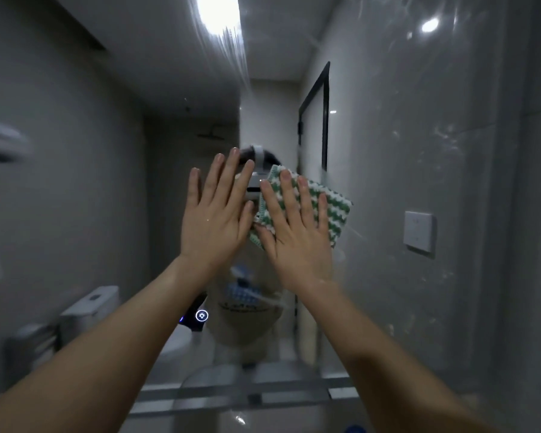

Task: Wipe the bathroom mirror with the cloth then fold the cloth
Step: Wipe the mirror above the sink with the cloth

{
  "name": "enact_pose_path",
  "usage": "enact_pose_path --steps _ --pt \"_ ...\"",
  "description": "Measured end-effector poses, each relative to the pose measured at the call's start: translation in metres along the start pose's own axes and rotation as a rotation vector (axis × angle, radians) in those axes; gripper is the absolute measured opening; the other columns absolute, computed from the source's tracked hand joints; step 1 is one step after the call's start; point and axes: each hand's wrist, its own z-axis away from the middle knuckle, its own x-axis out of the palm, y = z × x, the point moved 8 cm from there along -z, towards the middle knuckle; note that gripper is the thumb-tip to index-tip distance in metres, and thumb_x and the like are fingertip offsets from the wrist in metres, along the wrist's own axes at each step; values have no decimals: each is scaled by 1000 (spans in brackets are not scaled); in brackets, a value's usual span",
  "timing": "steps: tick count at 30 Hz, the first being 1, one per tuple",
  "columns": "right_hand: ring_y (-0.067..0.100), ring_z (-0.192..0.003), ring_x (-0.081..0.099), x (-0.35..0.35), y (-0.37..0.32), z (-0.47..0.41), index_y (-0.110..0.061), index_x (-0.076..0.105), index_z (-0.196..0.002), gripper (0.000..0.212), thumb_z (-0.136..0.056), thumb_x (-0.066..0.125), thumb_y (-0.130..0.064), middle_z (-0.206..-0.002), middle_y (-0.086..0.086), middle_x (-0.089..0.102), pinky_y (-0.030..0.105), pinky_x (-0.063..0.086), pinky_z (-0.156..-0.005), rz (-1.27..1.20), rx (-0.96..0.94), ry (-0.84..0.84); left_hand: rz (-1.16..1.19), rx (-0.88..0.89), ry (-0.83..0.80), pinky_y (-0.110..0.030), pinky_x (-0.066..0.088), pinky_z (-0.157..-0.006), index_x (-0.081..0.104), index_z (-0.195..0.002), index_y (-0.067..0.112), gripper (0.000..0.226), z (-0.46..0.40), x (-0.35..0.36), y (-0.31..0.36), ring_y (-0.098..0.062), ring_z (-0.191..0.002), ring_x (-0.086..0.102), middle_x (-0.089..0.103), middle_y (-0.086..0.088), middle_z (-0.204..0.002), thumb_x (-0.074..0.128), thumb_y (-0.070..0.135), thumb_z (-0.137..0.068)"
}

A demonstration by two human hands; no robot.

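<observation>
The bathroom mirror (113, 182) fills the left and middle of the head view and reflects the room. A green and white patterned cloth (334, 207) lies flat against the glass at its right side. My right hand (297, 232) presses on the cloth with its fingers spread. My left hand (216, 210) is flat and spread just left of the cloth, its thumb near the cloth's left edge, holding nothing. Both forearms reach up from the bottom of the view. The hands hide the cloth's lower left part.
A grey tiled wall (450, 151) with a white switch plate (419, 231) stands to the right of the mirror. A lit touch button (201, 315) glows low on the mirror. A glass shelf (231, 392) runs below it. The reflection shows a toilet (88, 307) and a ceiling light (219, 10).
</observation>
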Motion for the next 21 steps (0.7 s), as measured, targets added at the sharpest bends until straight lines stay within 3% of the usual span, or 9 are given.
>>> enact_pose_path --steps 3,12,16,21 --pt "23 -145 4 0 0 3 -22 13 -151 62 -97 25 -51 -158 3 3 47 2 -116 21 -22 22 -81 87 26 -49 15 -114 27 -149 17 53 4 0 -7 -22 -143 18 23 -9 -155 23 41 -102" --pt "21 -145 1 1 -3 14 -23 11 -151 60 -98 18 -51 -159 4 5 48 3 -117 35 32 76 -48 84 88 -51 11 -115 23 -150 19 55 6 4 -8 -23 -145 14 19 -9 -156 29 41 -100" --pt "22 -146 -6 17 -25 62 -24 6 -151 64 -97 26 -49 -157 5 -4 48 0 -117 -1 60 59 -10 85 75 -51 9 -115 22 -150 18 56 8 3 -7 -25 -145 15 19 -10 -156 33 39 -99" --pt "22 -147 0 35 -39 124 -28 9 -151 67 -94 35 -51 -158 0 -6 46 -2 -118 43 -72 4 -22 76 76 -49 6 -115 22 -150 19 55 10 1 -8 -25 -144 17 21 -10 -156 32 37 -99"
